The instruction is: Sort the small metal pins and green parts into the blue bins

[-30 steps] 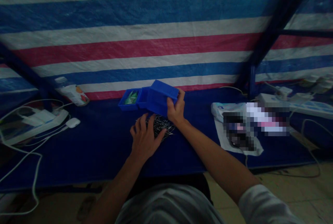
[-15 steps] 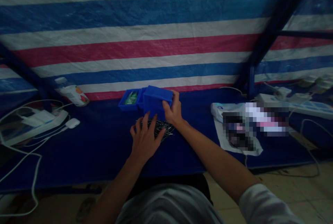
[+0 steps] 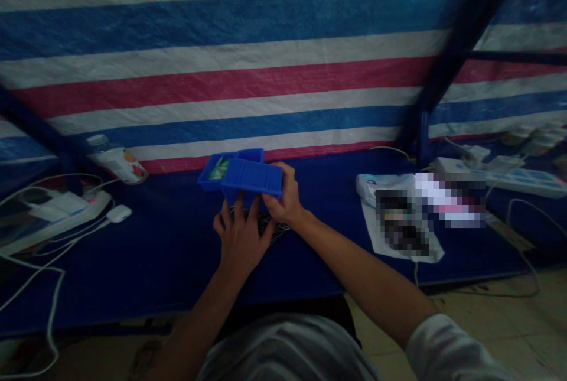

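My right hand point(image 3: 286, 196) grips a blue plastic bin point(image 3: 254, 176) by its right end and holds it tipped, its underside toward me. Below the bin lies a loose pile of thin, shiny metal pieces point(image 3: 279, 230), nail-like, though their exact kind is not clear. My left hand point(image 3: 243, 234) rests over the left side of this pile, fingers spread and pointing up under the bin's edge. Part of the pile is hidden by that hand and the bin. Just behind stands a blue bin with green packets point(image 3: 218, 169), beside another blue bin point(image 3: 251, 155) that is partly covered.
A bottle point(image 3: 121, 162) leans at the back left, near a power strip point(image 3: 95, 209) with white cables. To the right are a plastic package point(image 3: 372, 186), a blurred-out patch and another power strip point(image 3: 527, 180). A striped sheet point(image 3: 283, 85) closes off the back.
The held bin has tilted further and moved left and slightly down, so its underside now shows. My right hand has turned with it. My left hand stays over the pile.
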The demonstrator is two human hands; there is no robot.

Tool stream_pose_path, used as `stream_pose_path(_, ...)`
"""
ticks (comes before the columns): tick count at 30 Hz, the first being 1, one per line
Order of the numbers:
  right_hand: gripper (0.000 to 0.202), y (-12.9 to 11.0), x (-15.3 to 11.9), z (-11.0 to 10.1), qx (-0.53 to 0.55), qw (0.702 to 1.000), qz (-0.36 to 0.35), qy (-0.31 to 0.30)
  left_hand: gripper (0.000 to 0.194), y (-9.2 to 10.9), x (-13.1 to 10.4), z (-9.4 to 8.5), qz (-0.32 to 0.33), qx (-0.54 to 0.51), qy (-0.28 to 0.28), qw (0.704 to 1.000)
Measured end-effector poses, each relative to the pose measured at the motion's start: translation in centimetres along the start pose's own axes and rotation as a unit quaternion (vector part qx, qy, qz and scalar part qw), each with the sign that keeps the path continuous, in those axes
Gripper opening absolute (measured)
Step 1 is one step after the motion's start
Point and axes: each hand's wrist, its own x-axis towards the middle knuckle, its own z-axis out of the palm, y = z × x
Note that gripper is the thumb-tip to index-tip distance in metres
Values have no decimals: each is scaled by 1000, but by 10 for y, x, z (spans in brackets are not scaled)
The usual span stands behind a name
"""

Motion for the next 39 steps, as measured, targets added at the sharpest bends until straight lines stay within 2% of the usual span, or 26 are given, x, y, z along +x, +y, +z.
stream_pose_path(5,64,-1,-1,2,28,999,21,2,50,2,2,-6,-41,2,53,998)
stream_pose_path(11,81,-2,0,8,63,997,49,9,46,1,3,-7,-60,-11,72,995)
stream_pose_path(16,79,-8,3,14,98,995,17,16,46,-3,4,-7,-80,-19,89,993)
stream_pose_path(20,76,-11,2,13,55,998,28,9,44,-4,5,-7,-99,-34,97,990)
stream_pose_path(24,66,-12,3,6,33,998,11,-53,43,-6,6,-7,-118,-49,108,986)
stream_pose_path(30,80,-11,4,1,43,985,15,-169,38,-11,6,-7,-126,-64,145,979)
stream_pose_path(32,82,-10,4,1,51,981,28,-187,36,-12,7,-7,-123,-70,147,979)
stream_pose_path(35,78,-10,3,6,63,984,53,-159,35,-14,6,-6,-111,-87,153,978)
stream_pose_path(39,70,-12,5,13,82,987,125,-50,43,-16,6,-7,-45,-144,192,970)
